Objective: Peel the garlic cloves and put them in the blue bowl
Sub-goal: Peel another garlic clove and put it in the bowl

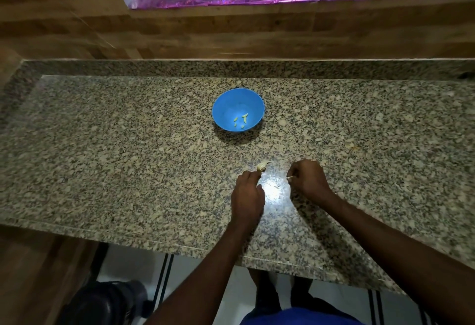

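Four peeled cloves (241,120) are lying in the blue bowl (238,109); the left hand (247,194) is pinching the remaining garlic (263,166) on the bench (128,149), the right hand (308,178) pinching a skin scrap (290,177). Papery skin is risking a slip, scattering cloves.

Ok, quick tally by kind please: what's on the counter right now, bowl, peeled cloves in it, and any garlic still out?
Blue bowl: 1
Peeled cloves in the bowl: about 4, small and hard to separate
Unpeeled garlic piece, at the left hand fingertips: 1
Small pale bit pinched in the right hand: 1, clove or skin unclear
Total: about 7
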Tool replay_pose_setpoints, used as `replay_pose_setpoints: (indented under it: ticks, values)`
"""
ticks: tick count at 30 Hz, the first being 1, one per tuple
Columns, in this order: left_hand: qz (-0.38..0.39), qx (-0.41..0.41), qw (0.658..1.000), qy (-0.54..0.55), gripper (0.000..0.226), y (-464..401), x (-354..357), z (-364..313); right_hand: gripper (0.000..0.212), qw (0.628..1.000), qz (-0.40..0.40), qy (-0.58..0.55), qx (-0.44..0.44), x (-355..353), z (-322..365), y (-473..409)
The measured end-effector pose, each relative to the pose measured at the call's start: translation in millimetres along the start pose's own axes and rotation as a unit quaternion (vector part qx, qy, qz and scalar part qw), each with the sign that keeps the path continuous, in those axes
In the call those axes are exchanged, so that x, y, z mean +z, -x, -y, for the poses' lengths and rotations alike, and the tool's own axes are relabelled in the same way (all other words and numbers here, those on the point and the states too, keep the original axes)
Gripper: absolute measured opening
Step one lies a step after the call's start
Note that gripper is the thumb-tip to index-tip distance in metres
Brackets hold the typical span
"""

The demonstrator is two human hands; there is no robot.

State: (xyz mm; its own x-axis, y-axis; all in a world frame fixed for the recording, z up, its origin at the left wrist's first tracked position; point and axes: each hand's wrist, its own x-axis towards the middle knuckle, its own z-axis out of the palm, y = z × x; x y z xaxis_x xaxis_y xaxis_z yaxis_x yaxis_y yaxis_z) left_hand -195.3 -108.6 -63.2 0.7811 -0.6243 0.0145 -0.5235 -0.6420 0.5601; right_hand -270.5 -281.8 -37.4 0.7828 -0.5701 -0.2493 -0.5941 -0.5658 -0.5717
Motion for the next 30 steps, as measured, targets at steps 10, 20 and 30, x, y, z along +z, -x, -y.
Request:
replay_pose_setpoints:
  ticks: [10, 20, 30]
  values:
    - [0.011, -0.012, 1.000, 0.002, 0.041, 0.0, -1.6, -2.9, 0.027, 0.971, 0.063, -0.180, 0.142, -5.9, -3.8, -0.8]
    - [0.008, -0.014, 1.000, -0.016, 0.042, -2.4, -0.1, -2.4, 0.031, 0.965, 0.075, -0.037, 0.248, -6.0, 5.4, -23.8]
    - [0.002, 0.000, 0.999, -0.034, 0.044, -1.2, 4.9, -0.6, 0.024, 0.980, 0.023, 0.142, 0.141, 7.6, 28.5, -7.1]
